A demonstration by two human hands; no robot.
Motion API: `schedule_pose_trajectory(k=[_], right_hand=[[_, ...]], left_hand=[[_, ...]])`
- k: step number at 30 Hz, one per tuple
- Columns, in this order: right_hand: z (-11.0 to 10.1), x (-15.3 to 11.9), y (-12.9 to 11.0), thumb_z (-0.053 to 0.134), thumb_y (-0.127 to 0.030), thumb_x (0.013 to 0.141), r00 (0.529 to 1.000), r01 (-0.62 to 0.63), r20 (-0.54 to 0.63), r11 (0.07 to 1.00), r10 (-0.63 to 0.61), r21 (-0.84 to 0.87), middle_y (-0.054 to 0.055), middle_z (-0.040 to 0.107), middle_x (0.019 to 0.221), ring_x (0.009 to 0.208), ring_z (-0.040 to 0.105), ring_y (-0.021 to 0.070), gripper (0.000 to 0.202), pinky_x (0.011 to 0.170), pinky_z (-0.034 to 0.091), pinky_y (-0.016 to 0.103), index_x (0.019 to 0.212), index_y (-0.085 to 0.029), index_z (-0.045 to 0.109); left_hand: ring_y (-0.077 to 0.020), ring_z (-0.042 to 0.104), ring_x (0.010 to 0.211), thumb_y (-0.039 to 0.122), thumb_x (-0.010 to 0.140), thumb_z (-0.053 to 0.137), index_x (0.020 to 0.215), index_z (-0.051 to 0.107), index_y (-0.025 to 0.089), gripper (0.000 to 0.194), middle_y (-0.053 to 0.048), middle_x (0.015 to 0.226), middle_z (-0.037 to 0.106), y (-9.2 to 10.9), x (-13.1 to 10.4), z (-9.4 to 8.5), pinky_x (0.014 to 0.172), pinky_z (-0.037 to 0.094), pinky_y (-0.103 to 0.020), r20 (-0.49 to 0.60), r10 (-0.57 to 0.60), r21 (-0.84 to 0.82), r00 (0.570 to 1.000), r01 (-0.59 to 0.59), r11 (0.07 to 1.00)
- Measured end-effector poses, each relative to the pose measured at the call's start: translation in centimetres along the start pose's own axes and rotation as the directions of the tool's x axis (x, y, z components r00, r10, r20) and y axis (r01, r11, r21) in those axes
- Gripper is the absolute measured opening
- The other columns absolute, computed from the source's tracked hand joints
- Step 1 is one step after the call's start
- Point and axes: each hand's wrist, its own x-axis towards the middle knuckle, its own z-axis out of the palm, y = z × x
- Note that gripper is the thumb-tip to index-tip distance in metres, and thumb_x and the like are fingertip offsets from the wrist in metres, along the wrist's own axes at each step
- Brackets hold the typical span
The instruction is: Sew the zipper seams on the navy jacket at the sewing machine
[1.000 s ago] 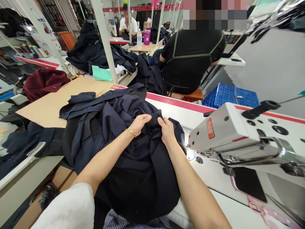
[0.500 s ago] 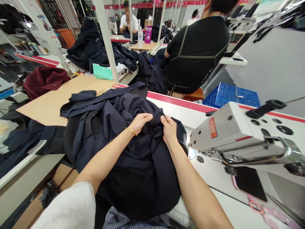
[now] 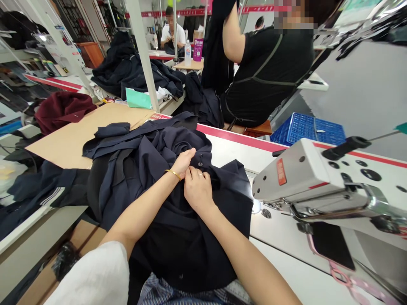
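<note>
A large dark navy garment [image 3: 152, 169] lies heaped over the table edge and my lap. My left hand [image 3: 184, 163], with a gold bangle at the wrist, pinches its cloth near the middle of the heap. Right beside it, my right hand [image 3: 199, 188] has its fingers curled on the same cloth, and a ring shows on one finger. The two hands meet at the fingertips. Just above my right hand, a small dark metal fastener or zipper pull [image 3: 200, 160] shows on the fabric.
To the right stands a white sewing machine [image 3: 292, 169], with a phone [image 3: 332, 245] and pink scissors [image 3: 340, 273] nearby. Beyond the table sit a blue crate [image 3: 314, 129] and a person in black [image 3: 270, 76]. Brown board [image 3: 76, 127] lies at the left.
My right hand has moved left and down to meet my left hand. The fastener has come into view, and cloth now spreads toward the machine. The person in black has raised an arm with dark fabric.
</note>
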Motion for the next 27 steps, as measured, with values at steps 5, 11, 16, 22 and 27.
schedule_pose_trajectory(k=[5, 11, 16, 22, 27], right_hand=[[-0.9, -0.2, 0.1, 0.037, -0.013, 0.084, 0.998, 0.028, 0.058, 0.998, -0.031, 0.052, 0.014, 0.056, 0.105, 0.103, 0.045, 0.024, 0.027, 0.082, 0.034, 0.037, 0.103, -0.011, 0.056], [-4.0, -2.9, 2.4, 0.038, -0.023, 0.086, 0.99, -0.122, -0.06, 0.987, 0.128, 0.104, 0.011, 0.034, 0.134, 0.125, 0.024, 0.027, 0.038, 0.098, 0.025, 0.043, 0.123, -0.015, 0.042], [-4.0, -6.8, 3.6, 0.042, -0.041, 0.083, 0.879, -0.436, -0.054, 0.844, 0.474, 0.314, 0.018, 0.015, 0.14, 0.13, 0.011, 0.0312, 0.061, 0.1, 0.024, 0.049, 0.133, -0.01, 0.025], [-1.7, -6.0, 3.4, 0.059, -0.032, 0.066, 0.746, -0.558, 0.264, 0.358, 0.611, 0.748, 0.02, 0.033, 0.133, 0.12, 0.037, 0.0316, 0.087, 0.096, 0.034, 0.047, 0.136, -0.009, 0.014], [-5.6, -0.9, 0.4, 0.042, -0.021, 0.074, 0.807, -0.307, 0.139, 0.207, 0.574, 0.929, 0.01, 0.043, 0.128, 0.116, 0.042, 0.0192, 0.063, 0.098, 0.036, 0.036, 0.134, -0.015, 0.023]], left_hand=[[-0.0078, 0.039, 0.05, 0.031, 0.063, 0.071, 0.049, 0.048, 0.014, 0.031, 0.005, 0.046, 0.043, 0.4, -0.4, -0.2, 0.054, 0.034, -0.02, -0.004, 0.103, 0.08, 0.995, -0.102, 0.992], [-0.0113, 0.054, 0.064, 0.033, 0.078, 0.053, 0.073, 0.056, 0.016, 0.018, 0.001, 0.068, 0.059, 3.0, -0.1, -1.9, 0.063, 0.043, -0.023, -0.024, 0.184, -0.035, 0.983, -0.184, 0.982], [-0.02, 0.057, 0.094, 0.038, 0.087, 0.03, 0.107, 0.054, 0.012, 0.041, -0.009, 0.097, 0.063, 5.1, 1.0, -4.8, 0.087, 0.044, -0.037, -0.097, 0.129, -0.306, 0.987, -0.153, 0.94], [-0.0267, 0.054, 0.104, 0.035, 0.084, 0.038, 0.123, 0.041, 0.009, 0.046, -0.018, 0.115, 0.054, 5.5, -1.3, -3.8, 0.092, 0.039, -0.047, -0.097, -0.034, -0.112, 0.995, 0.023, 0.993], [-0.0253, 0.032, 0.125, 0.031, 0.062, 0.068, 0.136, 0.011, 0.022, 0.094, -0.01, 0.14, 0.027, 2.8, -12.7, -0.7, 0.105, 0.024, -0.043, 0.037, 0.247, 0.279, 0.968, -0.247, 0.928]])
